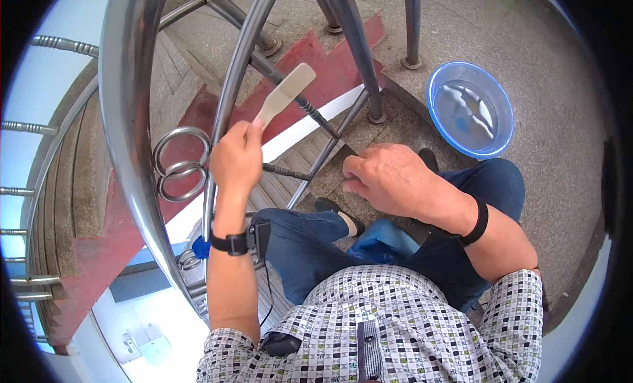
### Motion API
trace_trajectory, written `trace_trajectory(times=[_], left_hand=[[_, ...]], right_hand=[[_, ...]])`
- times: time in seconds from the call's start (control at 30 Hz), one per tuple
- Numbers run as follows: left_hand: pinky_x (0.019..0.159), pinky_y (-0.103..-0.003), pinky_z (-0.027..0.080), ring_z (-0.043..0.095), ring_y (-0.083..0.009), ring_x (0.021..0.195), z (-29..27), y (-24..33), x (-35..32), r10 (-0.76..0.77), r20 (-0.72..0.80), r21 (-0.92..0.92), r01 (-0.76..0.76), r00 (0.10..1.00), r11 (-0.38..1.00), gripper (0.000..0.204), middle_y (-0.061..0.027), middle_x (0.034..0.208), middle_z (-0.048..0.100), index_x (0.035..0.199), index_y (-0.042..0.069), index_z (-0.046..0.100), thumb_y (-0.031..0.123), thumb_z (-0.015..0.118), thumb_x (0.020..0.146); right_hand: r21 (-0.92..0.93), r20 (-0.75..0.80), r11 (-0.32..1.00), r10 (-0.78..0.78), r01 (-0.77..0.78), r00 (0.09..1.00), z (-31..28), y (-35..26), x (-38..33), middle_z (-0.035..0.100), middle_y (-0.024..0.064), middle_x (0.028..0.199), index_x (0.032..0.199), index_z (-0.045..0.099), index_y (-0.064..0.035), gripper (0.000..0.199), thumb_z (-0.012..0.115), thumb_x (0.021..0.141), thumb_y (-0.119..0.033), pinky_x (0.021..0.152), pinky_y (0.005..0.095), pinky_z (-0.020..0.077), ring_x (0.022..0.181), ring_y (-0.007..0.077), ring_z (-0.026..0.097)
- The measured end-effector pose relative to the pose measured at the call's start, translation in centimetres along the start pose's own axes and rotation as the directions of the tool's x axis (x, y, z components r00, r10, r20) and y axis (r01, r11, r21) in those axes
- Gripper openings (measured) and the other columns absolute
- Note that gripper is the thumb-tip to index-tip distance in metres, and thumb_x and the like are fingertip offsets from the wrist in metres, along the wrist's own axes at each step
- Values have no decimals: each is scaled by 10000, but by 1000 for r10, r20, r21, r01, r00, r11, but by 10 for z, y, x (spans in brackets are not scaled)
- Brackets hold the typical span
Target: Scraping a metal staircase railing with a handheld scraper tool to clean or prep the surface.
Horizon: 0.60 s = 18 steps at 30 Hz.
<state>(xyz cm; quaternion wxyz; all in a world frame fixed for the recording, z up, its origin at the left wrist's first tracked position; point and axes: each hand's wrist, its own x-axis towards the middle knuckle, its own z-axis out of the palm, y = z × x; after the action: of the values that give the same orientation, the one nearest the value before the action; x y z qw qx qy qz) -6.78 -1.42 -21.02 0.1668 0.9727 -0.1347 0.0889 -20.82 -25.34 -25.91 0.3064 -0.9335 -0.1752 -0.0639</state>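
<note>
Checked cloth of the person's short-sleeved shirt (389, 317) fills the bottom of the view, and blue jeans (310, 241) on bent knees sit just above it. Next to the knees stands the shiny curved steel stair railing (128, 112), and everything else is placed from that railing.

Up against the railing's bars, the left hand (236, 160) is raised with its fingers curled tight round the thin handle of a pale cream plastic brush (285, 94). Its grip is closed all the way on that handle. The wide end of the brush points up and away, and lies over a thin dark bar (310, 109) of the railing. The left arm goes almost straight up from the elbow, with a black band (231, 243) round the wrist.

It looks like the bars are being scrubbed. To do it well, I think the brush should stay flat on the bar, slide along its length, and go round the back too. A firm hold low on the handle helps.

Right of the railing, the right hand (389, 180) hangs low over the grey stone landing, palm down, fingers bent loosely. It holds nothing. Its arm bends at the elbow and comes in from the side.

Farther right of the railing sits a round blue plastic basin (470, 110) with water in it, well apart from both hands.
</note>
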Motion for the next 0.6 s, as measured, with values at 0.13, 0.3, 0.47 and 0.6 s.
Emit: trace_trajectory(times=[0.13, 0.3, 0.47, 0.6], left_hand=[[702, -505, 510, 694, -458, 815, -10, -28, -14, -23, -2, -16, 23, 1000, 1000, 413, -208, 795, 706, 937, 77, 739, 454, 599, 1033], [702, -500, 510, 696, -440, 796, -6, -30, -17, -29, -17, -29, 28, 999, 999, 407, -192, 770, 704, 946, 83, 747, 453, 600, 1031], [709, -529, 507, 694, -459, 821, 5, -1, 1, -23, -15, -26, 22, 1000, 999, 405, -212, 783, 708, 930, 92, 749, 449, 588, 1031], [727, -555, 507, 690, -479, 853, 12, 26, 12, -24, -27, -20, 24, 999, 1000, 423, -232, 816, 714, 913, 83, 740, 460, 585, 1024]], right_hand=[[22, 50, 1000, 1, -3, 999, -6, -6, -2, 685, 144, 798, 903, 664, -43, 205, 756, 908, -225, 735, 485, 554, 825, 366, 703], [10, 59, 1000, -10, 10, 998, -5, -5, -1, 680, 145, 791, 908, 659, -39, 209, 750, 913, -226, 729, 487, 555, 824, 370, 703], [-3, 68, 1000, 7, -7, 998, -4, -2, 1, 691, 146, 810, 913, 664, -39, 220, 756, 909, -239, 746, 486, 557, 834, 372, 705], [-39, 40, 999, -17, 18, 999, 0, 0, 1, 704, 145, 832, 923, 678, -42, 217, 762, 906, -242, 755, 489, 558, 841, 371, 706]])
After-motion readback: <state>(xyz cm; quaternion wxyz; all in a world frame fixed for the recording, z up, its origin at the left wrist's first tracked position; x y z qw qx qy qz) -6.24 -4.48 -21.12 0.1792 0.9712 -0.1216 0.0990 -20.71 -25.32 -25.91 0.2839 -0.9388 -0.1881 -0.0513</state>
